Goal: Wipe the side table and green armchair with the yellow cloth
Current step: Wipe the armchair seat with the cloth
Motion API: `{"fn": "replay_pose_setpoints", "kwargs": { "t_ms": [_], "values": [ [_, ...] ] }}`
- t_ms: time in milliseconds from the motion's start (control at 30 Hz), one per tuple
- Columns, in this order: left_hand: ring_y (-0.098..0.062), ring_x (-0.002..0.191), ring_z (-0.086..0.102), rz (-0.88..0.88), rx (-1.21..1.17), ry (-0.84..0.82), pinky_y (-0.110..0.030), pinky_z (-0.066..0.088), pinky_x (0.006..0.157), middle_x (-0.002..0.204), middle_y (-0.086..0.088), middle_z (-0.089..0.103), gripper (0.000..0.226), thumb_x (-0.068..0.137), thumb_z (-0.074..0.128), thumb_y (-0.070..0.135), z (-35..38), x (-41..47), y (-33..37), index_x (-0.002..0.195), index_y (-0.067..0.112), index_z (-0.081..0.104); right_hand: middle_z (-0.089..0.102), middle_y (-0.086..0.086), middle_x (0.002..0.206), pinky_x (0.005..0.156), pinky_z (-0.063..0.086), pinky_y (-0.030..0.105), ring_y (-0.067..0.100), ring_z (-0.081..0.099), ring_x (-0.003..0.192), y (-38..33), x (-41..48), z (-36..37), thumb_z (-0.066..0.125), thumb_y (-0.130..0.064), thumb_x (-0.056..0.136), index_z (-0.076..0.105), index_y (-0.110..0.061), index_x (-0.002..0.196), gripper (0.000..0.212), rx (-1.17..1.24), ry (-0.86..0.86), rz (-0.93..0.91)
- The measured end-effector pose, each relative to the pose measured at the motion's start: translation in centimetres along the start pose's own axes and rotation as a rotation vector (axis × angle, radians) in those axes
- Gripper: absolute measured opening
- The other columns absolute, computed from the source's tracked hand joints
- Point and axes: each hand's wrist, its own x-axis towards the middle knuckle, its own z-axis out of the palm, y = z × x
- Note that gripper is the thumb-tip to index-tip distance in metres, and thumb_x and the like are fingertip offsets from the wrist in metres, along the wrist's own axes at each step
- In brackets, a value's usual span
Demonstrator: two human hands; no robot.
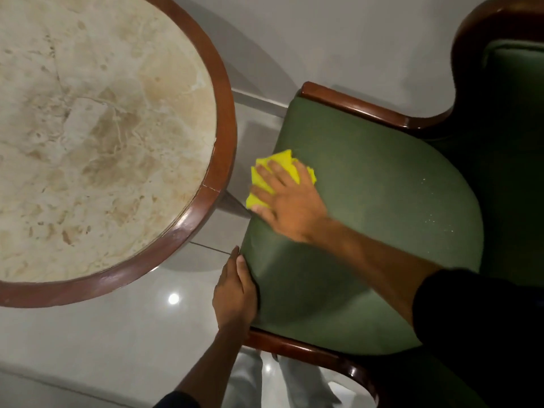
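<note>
Two bare forearms, black sleeves pushed up, left hand (234, 293), right hand (290, 201)

No legible text or labels anywhere.

The scene is dim and warm-toned, with soft detail and visible noise in the dark areas. A small round glare spot sits on the glossy floor (173, 298) near the left hand (234, 293), and a fainter one lies lower right of it. The tabletop (103, 128) is the brightest surface. The far right of the armchair (368, 216) sinks into deep shadow. The right hand (290, 201) looks slightly smeared. Wide-angle bending curves the edges.
</note>
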Motion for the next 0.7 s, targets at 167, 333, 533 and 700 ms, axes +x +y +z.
{"fn": "replay_pose_setpoints", "kwargs": {
  "t_ms": [167,333,533,700],
  "values": [
    [-0.022,0.151,0.025,0.513,0.278,-0.047,-0.047,0.024,0.122,0.163,-0.007,0.028,0.059,0.102,0.016,0.047,-0.3,1.4,0.8,0.154,0.021,0.021,0.028,0.014,0.160,0.114,0.020,0.060,0.033,0.025,0.147,9.0,-9.7,1.2,0.031,-0.049,0.098,0.036,-0.027,0.148,0.055,0.054,0.097,0.433],
    [-0.018,0.154,0.013,0.621,0.307,-0.133,-0.045,0.019,0.124,0.167,-0.006,0.015,0.069,0.100,0.021,0.055,-0.4,2.5,0.3,0.157,0.018,0.007,0.010,0.008,0.165,0.115,0.010,0.066,0.031,0.007,0.151,16.0,-13.1,0.5,0.020,-0.053,0.097,0.026,-0.027,0.152,0.061,0.281,0.116,0.931],
    [-0.017,0.155,0.008,0.724,0.425,-0.236,-0.046,0.021,0.124,0.168,-0.005,0.008,0.078,0.097,0.025,0.060,-2.0,3.8,-1.1,0.158,0.015,0.003,0.021,0.011,0.162,0.114,0.018,0.062,0.034,0.019,0.149,3.9,-9.1,1.8,0.029,-0.047,0.098,0.026,-0.028,0.152,0.057,0.097,0.151,0.478],
    [-0.023,0.154,0.016,0.873,0.521,-0.176,-0.048,0.020,0.123,0.165,-0.010,0.018,0.071,0.100,0.025,0.053,-1.9,3.9,1.9,0.156,0.009,0.018,0.022,0.006,0.161,0.117,0.019,0.057,0.028,0.019,0.150,3.7,-18.1,4.5,0.033,-0.053,0.100,0.022,-0.031,0.153,0.058,-0.064,0.066,-0.027]
  ]
}}
